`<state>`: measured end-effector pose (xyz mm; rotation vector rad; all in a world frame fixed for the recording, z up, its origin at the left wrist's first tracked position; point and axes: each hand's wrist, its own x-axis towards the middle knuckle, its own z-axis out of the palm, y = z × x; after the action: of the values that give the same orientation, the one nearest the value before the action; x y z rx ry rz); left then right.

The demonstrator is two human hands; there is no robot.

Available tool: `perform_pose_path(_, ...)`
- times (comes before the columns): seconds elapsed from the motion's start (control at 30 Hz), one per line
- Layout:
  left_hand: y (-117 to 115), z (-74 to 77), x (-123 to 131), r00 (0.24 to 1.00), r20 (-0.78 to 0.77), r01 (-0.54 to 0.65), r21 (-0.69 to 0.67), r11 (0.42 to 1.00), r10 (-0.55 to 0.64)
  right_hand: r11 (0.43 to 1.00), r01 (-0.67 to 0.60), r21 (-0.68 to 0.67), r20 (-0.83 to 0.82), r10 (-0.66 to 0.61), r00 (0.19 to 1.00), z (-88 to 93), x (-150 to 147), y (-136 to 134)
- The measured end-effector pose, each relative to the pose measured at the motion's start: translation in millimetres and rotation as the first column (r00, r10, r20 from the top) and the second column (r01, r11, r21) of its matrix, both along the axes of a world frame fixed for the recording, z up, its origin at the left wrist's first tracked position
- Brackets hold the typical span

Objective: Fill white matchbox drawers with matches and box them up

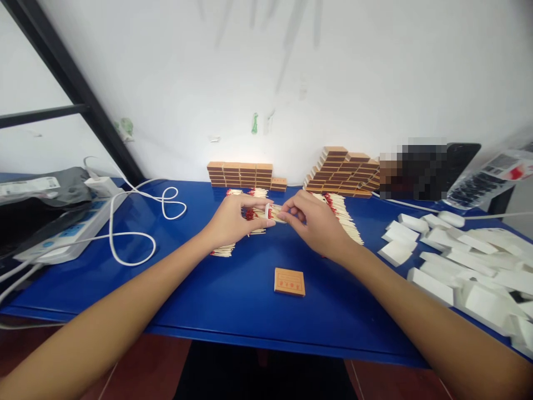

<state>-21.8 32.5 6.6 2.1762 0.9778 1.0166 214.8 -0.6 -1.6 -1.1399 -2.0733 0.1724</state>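
Note:
My left hand (235, 219) grips a small white matchbox tray (267, 211) between thumb and fingers, over the middle of the table. Matches (275, 212) with red heads lie in the tray. At its right end, my right hand (314, 219) is closed, thumb and fingertips pinching the matches; the exact contact is partly hidden. Rows of loose matches (224, 251) lie under and behind my left hand. More rows of matches (343, 216) spread beside my right hand. One closed orange matchbox (290, 282) lies flat nearer the front edge.
Stacked matchboxes (240, 175) stand against the wall, with a larger stepped stack (341, 175) to their right. White empty trays (462, 255) are heaped at the right. A phone (462, 166) and a plastic bottle (487, 180) stand behind them. A power strip (75, 230) and white cable (111, 228) lie left.

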Motion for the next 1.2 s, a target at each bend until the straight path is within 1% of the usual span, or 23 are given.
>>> perform_pose_path(0.1, 0, -0.2, 0, 1.0, 0.005, 0.027, -0.007, 1.0, -0.027, 1.0, -0.006, 0.0, 0.002, 0.006, 1.0, 1.9, 0, -1)
perform_pose_path(0.23, 1, 1.6, -1, 1.0, -0.003, -0.005, 0.015, 1.0, 0.005, 0.999, 0.028, 0.037, 0.013, -0.029, 1.0, 8.0, -1, -4)
perform_pose_path(0.3, 3, 3.7, -2, 0.999, 0.002, -0.041, 0.037, 0.998, 0.041, 0.996, 0.045, 0.071, -0.013, -0.044, 0.999, 10.1, -3, -7)
perform_pose_path(0.4, 6, 6.6, -4, 0.989, 0.032, -0.149, 0.085, 0.985, 0.147, 0.995, 0.034, 0.092, -0.04, -0.03, 0.999, 6.8, -11, -11)
perform_pose_path(0.47, 8, 7.5, -6, 0.977, 0.06, -0.21, 0.096, 0.973, 0.204, 0.998, -0.044, 0.044, 0.004, 0.044, 0.999, -0.6, -17, -11)
perform_pose_path(0.57, 10, 7.5, -8, 0.977, 0.075, -0.205, 0.092, 0.974, 0.199, 0.985, -0.156, -0.077, 0.093, 0.163, 0.982, -14.7, -24, -8)
perform_pose_path(0.63, 10, 7.2, -8, 0.979, 0.065, -0.197, 0.099, 0.975, 0.191, 0.975, -0.184, -0.123, 0.11, 0.198, 0.974, -22.0, -27, -5)
perform_pose_path(0.7, 10, 6.9, -8, 0.978, 0.054, -0.204, 0.107, 0.973, 0.199, 0.971, -0.196, -0.138, 0.104, 0.211, 0.972, -26.0, -28, -3)
perform_pose_path(0.93, 8, 7.4, -7, 0.977, 0.04, -0.211, 0.124, 0.97, 0.207, 0.969, -0.196, -0.152, 0.099, 0.213, 0.972, -27.4, -30, 1)
perform_pose_path(1.07, 8, 7.6, -7, 0.98, 0.036, -0.2, 0.122, 0.972, 0.197, 0.968, -0.134, -0.213, 0.155, 0.169, 0.973, -23.6, -30, 0)
perform_pose_path(1.2, 8, 7.4, -8, 0.975, 0.013, -0.219, 0.149, 0.964, 0.22, 0.96, -0.078, -0.268, 0.241, 0.145, 0.96, -13.5, -23, -4)
